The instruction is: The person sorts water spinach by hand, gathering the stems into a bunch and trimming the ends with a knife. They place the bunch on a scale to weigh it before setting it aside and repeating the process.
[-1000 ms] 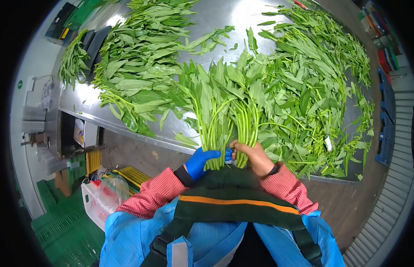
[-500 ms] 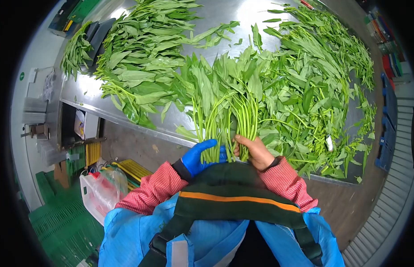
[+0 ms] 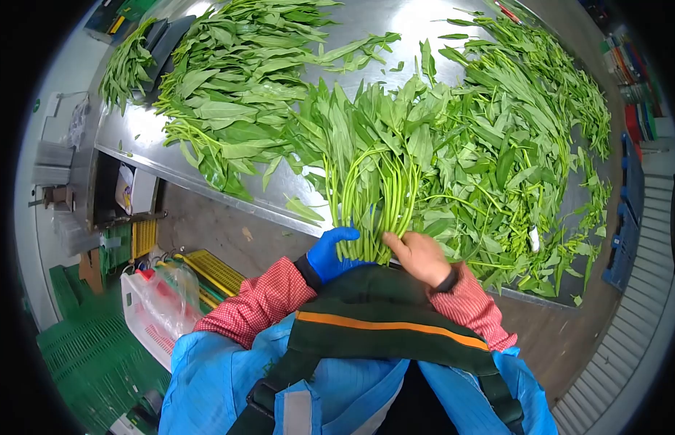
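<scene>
A bunch of leafy greens, likely water spinach (image 3: 377, 181), stands upright before me at the table's near edge, leaves up and stem ends down. My left hand (image 3: 329, 256), in a blue glove, is wrapped around the lower stems from the left. Bare, my right hand (image 3: 421, 258) presses its thumb against the right side of the same stems; its other fingers are partly hidden behind them. Another pile of greens (image 3: 511, 138) spreads loosely on the right, close to my right hand. Farther left, more greens (image 3: 236, 109) lie in a flatter, layered heap.
The metal table (image 3: 258, 199) has its near edge just ahead of me. A small white item (image 3: 535, 239) lies among the right-hand greens. At lower left are a white basket (image 3: 145, 319) with clear plastic and green crates (image 3: 84, 362). Blue crates (image 3: 627, 210) stand at right.
The two groups of stems have come together into one tighter bunch. My right hand has turned, its back now more towards me, and the view has shifted slightly.
</scene>
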Motion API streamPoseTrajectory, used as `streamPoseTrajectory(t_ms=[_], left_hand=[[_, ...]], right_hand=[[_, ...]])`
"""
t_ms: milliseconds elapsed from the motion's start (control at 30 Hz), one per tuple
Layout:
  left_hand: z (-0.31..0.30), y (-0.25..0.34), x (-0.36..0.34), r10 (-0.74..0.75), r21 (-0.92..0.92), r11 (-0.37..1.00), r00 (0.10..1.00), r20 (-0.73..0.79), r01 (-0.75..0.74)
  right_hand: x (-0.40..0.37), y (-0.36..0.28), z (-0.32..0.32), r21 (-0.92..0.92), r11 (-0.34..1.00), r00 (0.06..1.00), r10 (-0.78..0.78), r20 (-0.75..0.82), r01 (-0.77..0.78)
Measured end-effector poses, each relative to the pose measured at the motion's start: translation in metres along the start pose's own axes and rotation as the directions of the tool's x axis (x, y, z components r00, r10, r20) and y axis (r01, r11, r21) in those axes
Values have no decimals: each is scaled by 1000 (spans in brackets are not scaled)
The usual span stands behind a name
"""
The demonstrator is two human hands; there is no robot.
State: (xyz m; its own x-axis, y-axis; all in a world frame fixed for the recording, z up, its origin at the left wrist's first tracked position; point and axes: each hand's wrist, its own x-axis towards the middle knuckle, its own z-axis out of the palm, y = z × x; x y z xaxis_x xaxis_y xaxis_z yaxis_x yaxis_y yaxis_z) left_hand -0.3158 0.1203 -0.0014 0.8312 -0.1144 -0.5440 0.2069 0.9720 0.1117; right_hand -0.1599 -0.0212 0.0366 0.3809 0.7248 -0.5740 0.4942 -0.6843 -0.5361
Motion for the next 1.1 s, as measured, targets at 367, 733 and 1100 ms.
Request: streamPoseTrajectory(t_ms=[367, 733, 1100], left_hand=[[-13, -7, 5, 19, -9, 1000, 1000, -20, -19], [-3, -2, 3, 35, -67, 997, 995, -95, -42], [-23, 8, 23, -180, 814, 576, 959, 218, -77]], right_hand=[[43, -34, -1, -60, 982, 922, -189, -336, 180], [17, -18, -5, 508, 780, 930, -281, -238, 365], [7, -37, 18, 772, 616, 866, -461, 193, 156]])
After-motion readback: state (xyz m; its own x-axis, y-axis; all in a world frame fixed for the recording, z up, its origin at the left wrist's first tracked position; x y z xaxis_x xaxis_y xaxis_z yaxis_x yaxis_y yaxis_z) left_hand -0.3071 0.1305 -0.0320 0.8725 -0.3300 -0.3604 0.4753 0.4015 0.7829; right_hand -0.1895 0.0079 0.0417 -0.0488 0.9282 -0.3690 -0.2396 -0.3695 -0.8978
